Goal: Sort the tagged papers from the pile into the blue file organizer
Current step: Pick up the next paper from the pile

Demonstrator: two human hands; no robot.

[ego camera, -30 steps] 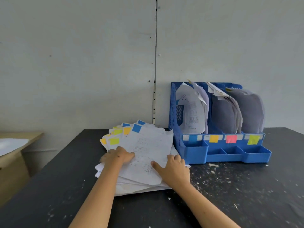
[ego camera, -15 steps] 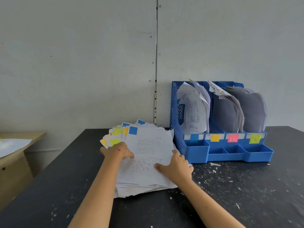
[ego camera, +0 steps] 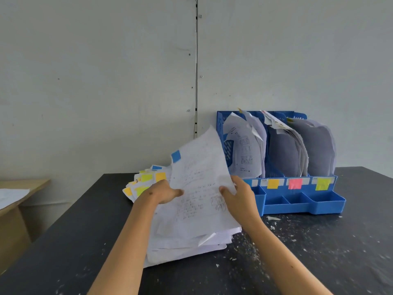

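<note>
A white sheet with a blue tag is raised off the pile of tagged papers, its top edge tilted up toward the organizer. My left hand pinches the sheet's left edge. My right hand grips its right edge with the thumb on the front. The blue file organizer stands to the right against the wall. Its slots hold curled papers, and orange, pink and yellow-green tags show on its front; the leftmost label is partly hidden behind my right hand. Yellow, orange and blue tags fan out at the pile's far left.
The dark table is flecked with white scraps near the organizer. A wooden side table with a white sheet stands at the far left, lower down. A pale wall rises directly behind the pile and the organizer.
Both hands went from lying on the top sheet to holding its edges. The blue-tagged sheet has come up off the pile and tilted toward the organizer.
</note>
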